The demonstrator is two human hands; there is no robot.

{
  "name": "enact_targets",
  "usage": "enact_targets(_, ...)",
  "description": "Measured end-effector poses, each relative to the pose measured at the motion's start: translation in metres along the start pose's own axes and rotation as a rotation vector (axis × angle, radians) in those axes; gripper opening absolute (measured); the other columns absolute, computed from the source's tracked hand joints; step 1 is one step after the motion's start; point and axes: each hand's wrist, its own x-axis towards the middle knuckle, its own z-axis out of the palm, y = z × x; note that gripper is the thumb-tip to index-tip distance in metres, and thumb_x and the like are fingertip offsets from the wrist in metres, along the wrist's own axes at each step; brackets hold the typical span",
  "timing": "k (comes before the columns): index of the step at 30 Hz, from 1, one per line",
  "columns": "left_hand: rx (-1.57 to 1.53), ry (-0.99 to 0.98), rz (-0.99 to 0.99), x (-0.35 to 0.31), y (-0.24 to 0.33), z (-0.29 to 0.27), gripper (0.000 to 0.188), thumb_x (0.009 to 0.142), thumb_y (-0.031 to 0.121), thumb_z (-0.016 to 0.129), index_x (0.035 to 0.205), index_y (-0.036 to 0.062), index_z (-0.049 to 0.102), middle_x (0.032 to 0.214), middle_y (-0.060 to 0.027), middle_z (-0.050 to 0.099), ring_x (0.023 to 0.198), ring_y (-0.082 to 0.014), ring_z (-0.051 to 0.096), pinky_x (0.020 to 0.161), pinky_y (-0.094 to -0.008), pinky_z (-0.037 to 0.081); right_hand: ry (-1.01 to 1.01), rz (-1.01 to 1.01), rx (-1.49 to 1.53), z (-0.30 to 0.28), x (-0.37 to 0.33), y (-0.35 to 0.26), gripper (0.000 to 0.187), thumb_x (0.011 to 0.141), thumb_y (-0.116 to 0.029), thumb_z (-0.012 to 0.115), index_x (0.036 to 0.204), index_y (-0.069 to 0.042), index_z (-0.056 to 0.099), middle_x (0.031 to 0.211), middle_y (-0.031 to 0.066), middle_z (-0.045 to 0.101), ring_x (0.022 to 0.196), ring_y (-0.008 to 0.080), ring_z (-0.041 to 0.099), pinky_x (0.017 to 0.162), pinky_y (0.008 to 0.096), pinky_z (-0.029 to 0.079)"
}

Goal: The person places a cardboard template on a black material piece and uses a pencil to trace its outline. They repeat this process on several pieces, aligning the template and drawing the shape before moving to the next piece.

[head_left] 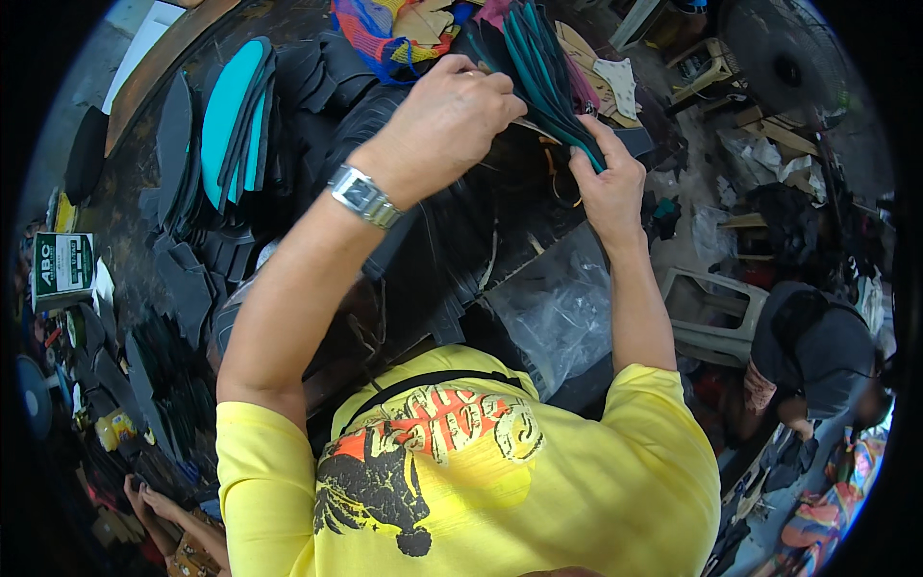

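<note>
Against the far edge of the table I hold up a bundle of thin black and teal cut sheets (538, 72), fanned at its top. My right hand (612, 173) grips the lower right end of the bundle between thumb and fingers. Across its left side reaches my left hand (454, 120), fingers bent and closed, a watch on the wrist. What those fingers pinch is hidden; a thin pale edge shows just beneath them. Left of my hands stands a stack of curved teal and black pieces (231, 130).
Black cut pieces (336, 72) cover much of the dark table. A colourful mesh bag (370, 38) lies beyond, clear plastic (558, 308) near my body. At right are a fan (788, 67), a plastic stool (711, 313) and a bent-over person (808, 337); another person's hands (154, 505) show lower left.
</note>
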Motion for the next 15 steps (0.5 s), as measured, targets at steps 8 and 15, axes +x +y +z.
enact_targets(8,-0.19,0.06,0.073,-0.059,0.004,-0.116,0.018,0.081,0.009,0.068,0.097,0.0063,0.077,0.105,-0.0084,0.073,0.103,-0.0308,0.07,0.102,-0.0435,0.05,-0.083,-0.26,-0.315,0.008,-0.012,-0.001,0.044,0.083,-0.003,0.075,0.126,-0.007,0.07,0.114,0.0144,0.072,0.102,0.0303,0.069,0.091,0.0393,0.055)
enact_targets(15,-0.596,0.231,-0.107,-0.174,0.004,-0.124,0.012,0.071,0.006,0.077,0.082,0.0103,0.081,0.097,-0.0047,0.076,0.111,-0.0312,0.07,0.104,-0.0475,0.05,-0.391,-0.252,-0.359,-0.007,-0.003,-0.031,0.058,0.076,-0.023,0.088,0.129,-0.006,0.068,0.124,0.0155,0.069,0.116,0.0341,0.062,0.101,0.0418,0.05)
